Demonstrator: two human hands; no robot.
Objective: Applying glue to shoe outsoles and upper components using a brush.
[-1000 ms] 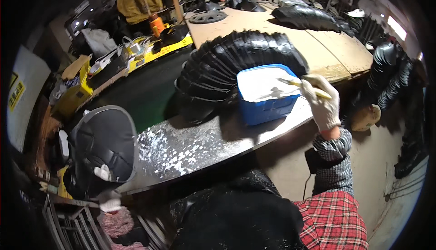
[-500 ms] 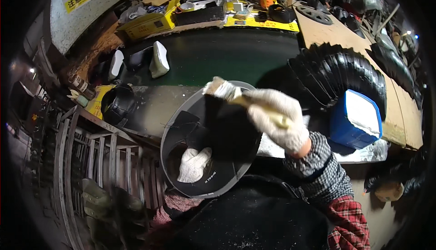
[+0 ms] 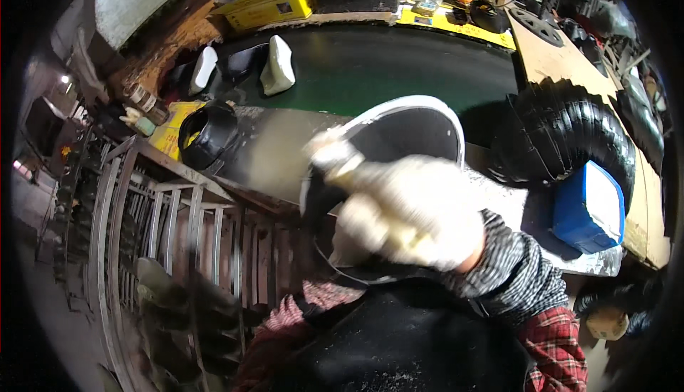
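My right hand (image 3: 420,214), in a white knit glove and smeared by motion, is closed round the handle of a flat paintbrush (image 3: 342,157). The bristle end, coated white, points left across a wide black tube-shaped piece (image 3: 406,136) propped up before me. A whitish band edges the far rim of this piece. My left forearm in a pink patterned sleeve (image 3: 320,299) reaches the near side of the piece. The left hand is mostly hidden behind my right hand, its fingers not readable.
A blue container (image 3: 588,207) of white stuff stands at right, beside stacked black ribbed pieces (image 3: 570,128). Two white-edged pieces (image 3: 278,64) lie on the dark bench. A yellow box (image 3: 267,7) is at the back. A metal rack (image 3: 178,228) stands at left.
My right hand and the brush have moved nearer to me, now over the near part of the black piece. The piece's far rim now looks white. The whole view has shifted somewhat.
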